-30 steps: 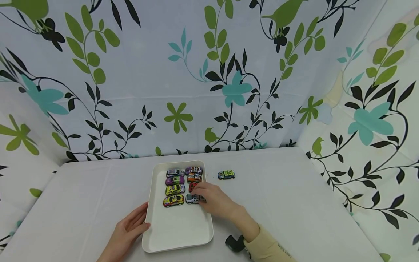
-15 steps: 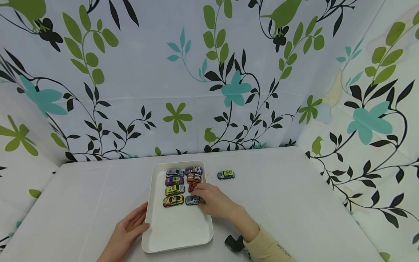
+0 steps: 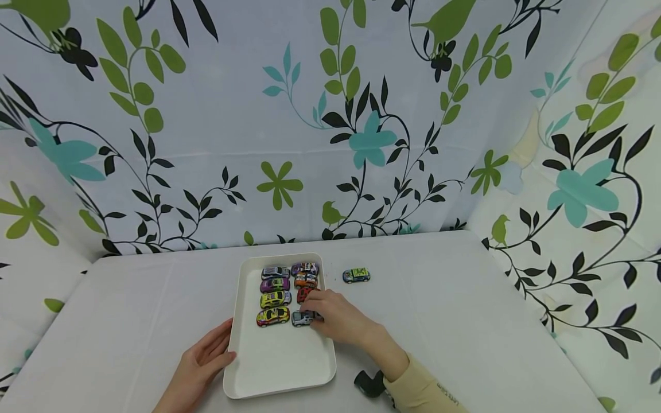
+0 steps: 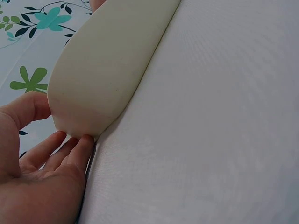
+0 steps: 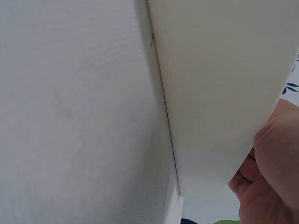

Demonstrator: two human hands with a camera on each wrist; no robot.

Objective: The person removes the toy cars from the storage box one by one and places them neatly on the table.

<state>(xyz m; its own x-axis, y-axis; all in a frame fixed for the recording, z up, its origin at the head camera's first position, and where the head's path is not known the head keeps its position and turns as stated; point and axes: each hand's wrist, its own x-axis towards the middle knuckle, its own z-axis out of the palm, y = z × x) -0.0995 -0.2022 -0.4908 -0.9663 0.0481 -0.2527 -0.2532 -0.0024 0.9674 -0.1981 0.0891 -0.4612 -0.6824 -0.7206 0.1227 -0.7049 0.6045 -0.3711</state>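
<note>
Left hand (image 3: 201,361) grips the left rim of the tray (image 3: 279,367); right hand (image 3: 338,318) pinches the grey car (image 3: 301,319) — in the tray, right column, nearest end. Best keep it level with the yellow car (image 3: 272,316) — fingers clear of the red car (image 3: 302,295).

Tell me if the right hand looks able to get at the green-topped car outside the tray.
Probably yes: the green-topped car lies beside the tray, nothing visible blocking the way, though the right hand would likely need to release the grey car first.
</note>
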